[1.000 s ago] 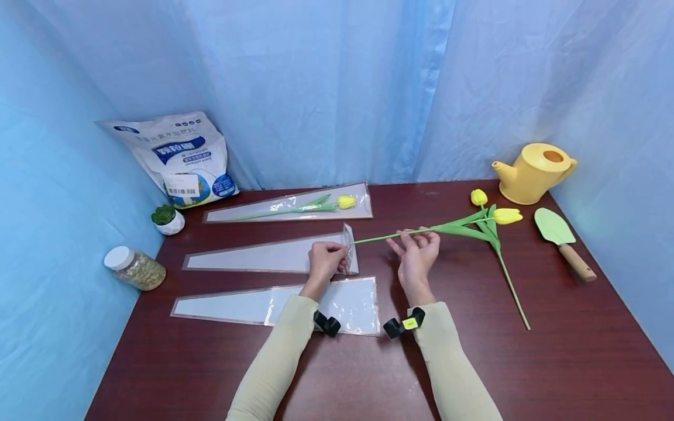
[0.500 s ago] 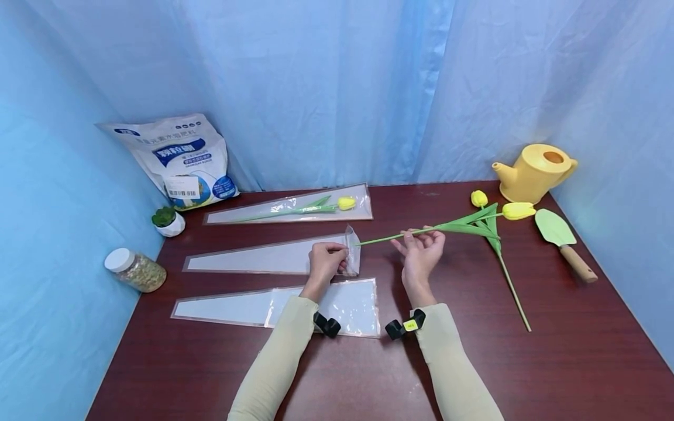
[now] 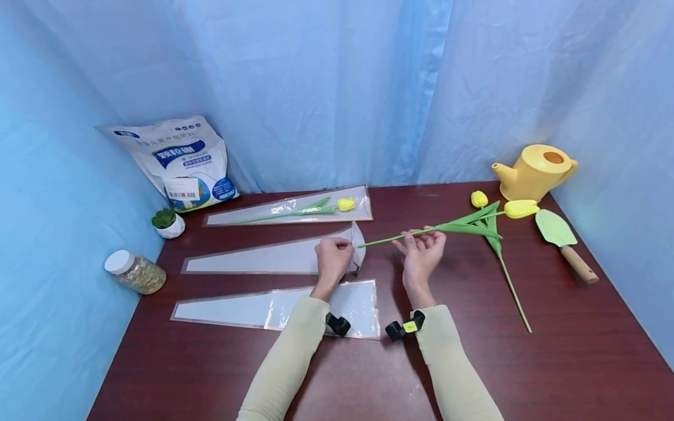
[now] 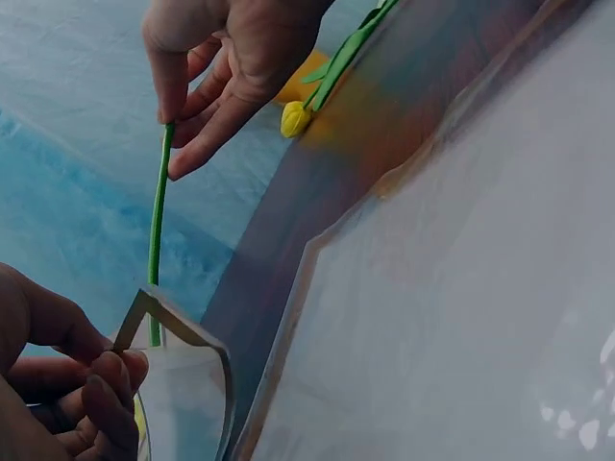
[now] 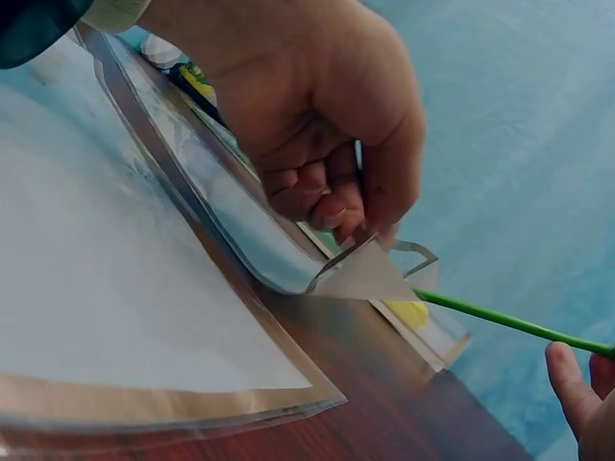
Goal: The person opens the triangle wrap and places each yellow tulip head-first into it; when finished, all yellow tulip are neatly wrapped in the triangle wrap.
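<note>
My left hand pinches the lifted mouth edge of the middle clear flower sleeve, which lies on the table with its wide end bent open. My right hand holds a yellow artificial tulip by its green stem, bloom to the right. The stem's tip is right at the sleeve's mouth; the left wrist view shows the stem running down behind the raised edge. A second tulip lies on the table, crossing under the held one's leaves. Another tulip is inside the back sleeve.
A third flat sleeve lies nearest me, partly under my left forearm. On the left are a fertilizer bag, a small potted succulent and a lidded jar. A yellow watering can and a trowel stand and lie right.
My left hand has shifted slightly right, and the sleeve's mouth has opened wider. My right hand has drawn the tulip a little to the right.
</note>
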Demonstrator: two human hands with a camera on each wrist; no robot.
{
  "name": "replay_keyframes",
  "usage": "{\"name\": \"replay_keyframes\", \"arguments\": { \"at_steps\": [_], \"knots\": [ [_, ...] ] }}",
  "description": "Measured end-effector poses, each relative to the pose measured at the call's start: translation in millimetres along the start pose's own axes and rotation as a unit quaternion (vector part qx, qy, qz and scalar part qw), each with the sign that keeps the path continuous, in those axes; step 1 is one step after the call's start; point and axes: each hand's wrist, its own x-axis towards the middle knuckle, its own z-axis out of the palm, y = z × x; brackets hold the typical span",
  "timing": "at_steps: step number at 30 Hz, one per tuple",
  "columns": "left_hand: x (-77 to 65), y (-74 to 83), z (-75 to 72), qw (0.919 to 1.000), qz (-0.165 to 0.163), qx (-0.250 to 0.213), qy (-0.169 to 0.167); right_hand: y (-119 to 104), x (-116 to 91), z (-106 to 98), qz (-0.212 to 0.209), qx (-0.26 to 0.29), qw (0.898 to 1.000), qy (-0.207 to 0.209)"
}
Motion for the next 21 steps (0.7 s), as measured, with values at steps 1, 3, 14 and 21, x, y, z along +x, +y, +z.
{"name": "replay_keyframes", "arguments": {
  "at_steps": [1,3,14,21],
  "knots": [
    [-0.3,1.2,0.5,0.9999,0.008,0.009,0.005,0.6,0.0,-0.1,-0.001,0.002,1.000,0.000],
    [-1.2,2.9,1.3,0.9995,0.021,0.022,0.012,1.8,0.0,-0.5,-0.003,0.005,1.000,-0.004],
    [-7.1,4.5,4.0,0.9963,0.073,0.041,0.022,5.2,-5.6,0.8,-0.016,-0.001,1.000,-0.021],
    [-5.3,5.0,4.3,0.9952,0.081,0.044,0.032,5.9,-4.7,6.3,-0.031,0.011,0.999,-0.003]
  ]
}}
